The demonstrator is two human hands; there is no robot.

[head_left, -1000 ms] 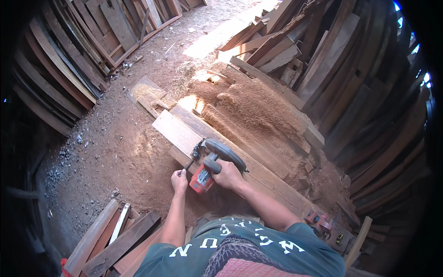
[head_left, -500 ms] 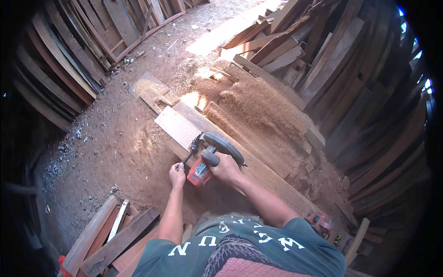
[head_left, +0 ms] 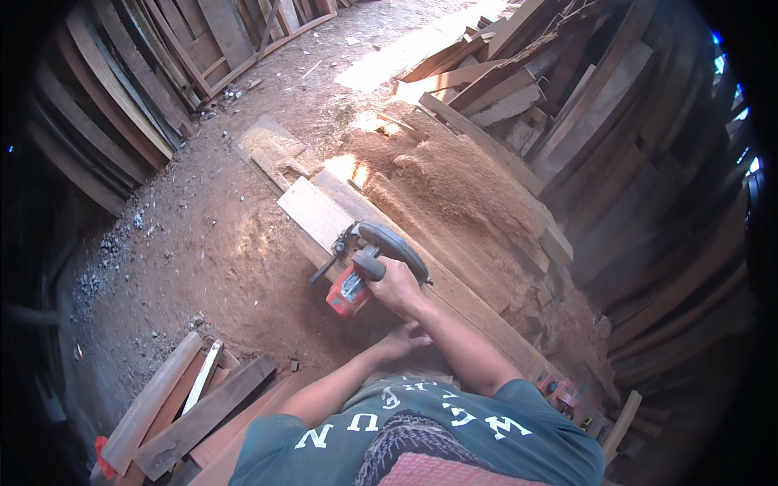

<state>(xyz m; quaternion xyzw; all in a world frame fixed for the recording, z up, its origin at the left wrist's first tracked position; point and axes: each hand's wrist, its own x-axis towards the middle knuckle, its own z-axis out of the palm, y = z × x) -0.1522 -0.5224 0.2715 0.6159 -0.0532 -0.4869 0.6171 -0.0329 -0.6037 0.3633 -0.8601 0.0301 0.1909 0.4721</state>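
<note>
One circular saw, red-bodied with a grey blade guard, sits on the long pale plank lying on the dirt floor. Right hand is closed around the saw's handle, behind the guard. Left hand rests open, fingers spread, just behind the saw near the plank's edge, gripping nothing. Three short boards lie at the lower left.

The right hand grips a red circular saw on a long plank, with the left hand just behind it.
</note>
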